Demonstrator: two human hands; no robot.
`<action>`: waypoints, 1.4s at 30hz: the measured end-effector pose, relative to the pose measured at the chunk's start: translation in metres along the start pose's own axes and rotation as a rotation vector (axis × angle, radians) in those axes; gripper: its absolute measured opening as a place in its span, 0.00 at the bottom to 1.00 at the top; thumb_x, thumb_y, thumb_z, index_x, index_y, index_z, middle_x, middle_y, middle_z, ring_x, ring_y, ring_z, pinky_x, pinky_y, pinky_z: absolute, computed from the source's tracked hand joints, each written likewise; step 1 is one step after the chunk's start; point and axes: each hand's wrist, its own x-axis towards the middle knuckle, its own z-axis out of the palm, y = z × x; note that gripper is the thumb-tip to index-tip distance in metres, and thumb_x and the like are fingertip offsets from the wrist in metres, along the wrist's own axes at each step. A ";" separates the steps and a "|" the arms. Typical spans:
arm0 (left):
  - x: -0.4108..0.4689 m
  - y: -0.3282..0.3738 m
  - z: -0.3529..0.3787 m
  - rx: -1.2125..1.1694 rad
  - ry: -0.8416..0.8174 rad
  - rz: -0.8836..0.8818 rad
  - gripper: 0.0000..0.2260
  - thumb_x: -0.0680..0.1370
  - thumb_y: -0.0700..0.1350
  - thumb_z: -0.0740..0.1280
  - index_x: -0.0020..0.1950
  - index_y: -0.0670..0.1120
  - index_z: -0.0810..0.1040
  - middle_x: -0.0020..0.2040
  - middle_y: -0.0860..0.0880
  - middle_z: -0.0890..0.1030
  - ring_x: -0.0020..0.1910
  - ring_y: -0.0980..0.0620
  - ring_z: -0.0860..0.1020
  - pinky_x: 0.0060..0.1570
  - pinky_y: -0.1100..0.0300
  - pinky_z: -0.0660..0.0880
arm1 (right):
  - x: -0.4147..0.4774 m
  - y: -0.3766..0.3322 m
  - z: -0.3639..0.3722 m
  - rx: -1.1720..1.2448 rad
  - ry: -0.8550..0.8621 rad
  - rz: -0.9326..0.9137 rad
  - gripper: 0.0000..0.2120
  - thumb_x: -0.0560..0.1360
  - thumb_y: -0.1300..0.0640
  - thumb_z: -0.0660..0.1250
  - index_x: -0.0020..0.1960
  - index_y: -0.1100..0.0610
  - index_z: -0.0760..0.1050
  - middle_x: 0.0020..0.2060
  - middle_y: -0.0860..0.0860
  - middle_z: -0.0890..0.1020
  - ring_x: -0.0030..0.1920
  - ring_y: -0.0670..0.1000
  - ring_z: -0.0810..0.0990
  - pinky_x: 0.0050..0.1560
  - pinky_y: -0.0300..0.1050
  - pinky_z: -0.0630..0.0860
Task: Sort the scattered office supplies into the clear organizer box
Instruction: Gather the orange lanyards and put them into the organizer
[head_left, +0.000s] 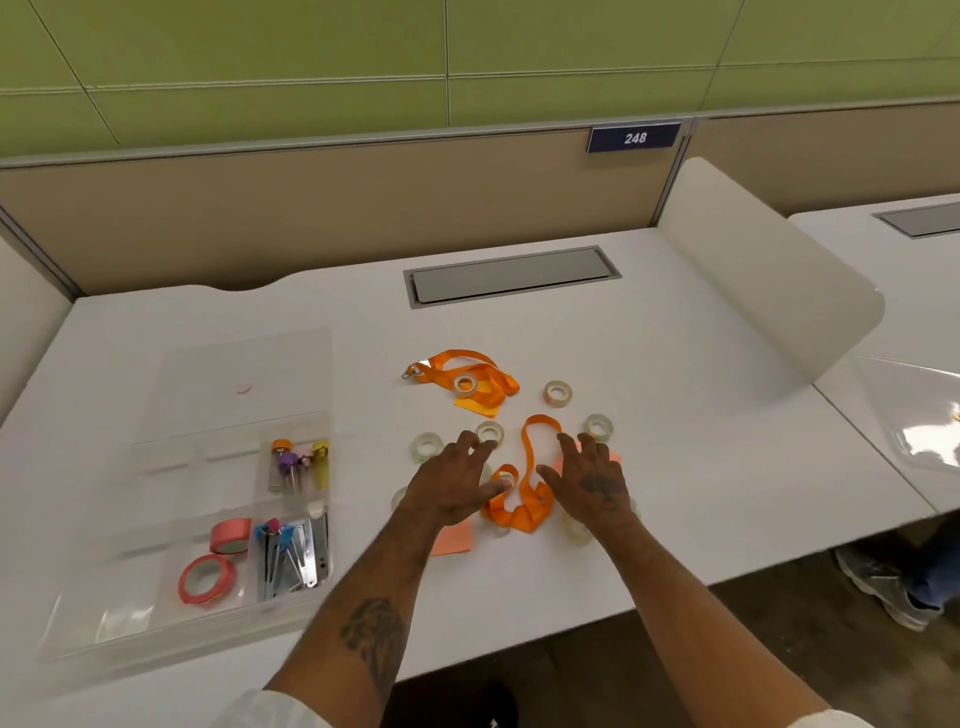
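White desk (675, 364), beige partition (311, 208), green wall (467, 52); grey cable hatch (511, 274).

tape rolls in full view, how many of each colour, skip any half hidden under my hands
clear tape rolls, loose on the desk: 5
pink tape rolls, in the organizer box: 2
total: 7
Further clear rolls partly hidden by the left hand and right hand are not counted.
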 end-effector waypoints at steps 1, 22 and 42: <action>0.003 0.004 0.002 -0.007 -0.021 -0.009 0.31 0.78 0.65 0.58 0.75 0.50 0.62 0.74 0.46 0.62 0.66 0.45 0.72 0.55 0.50 0.75 | 0.003 0.003 0.002 0.011 -0.003 0.006 0.33 0.77 0.35 0.54 0.75 0.52 0.57 0.73 0.57 0.65 0.71 0.59 0.65 0.65 0.55 0.68; 0.034 0.026 0.008 0.076 -0.159 -0.032 0.18 0.79 0.56 0.61 0.54 0.44 0.81 0.53 0.44 0.78 0.48 0.48 0.77 0.39 0.57 0.69 | 0.045 -0.014 0.010 0.073 -0.075 -0.104 0.29 0.78 0.56 0.61 0.76 0.54 0.55 0.60 0.56 0.76 0.58 0.55 0.77 0.55 0.46 0.74; 0.013 -0.012 -0.092 -0.922 0.353 -0.194 0.04 0.77 0.45 0.69 0.50 0.47 0.82 0.55 0.51 0.78 0.55 0.52 0.77 0.56 0.56 0.74 | 0.039 -0.086 -0.085 1.026 -0.154 -0.231 0.11 0.71 0.65 0.65 0.47 0.54 0.83 0.40 0.49 0.85 0.41 0.46 0.83 0.40 0.39 0.77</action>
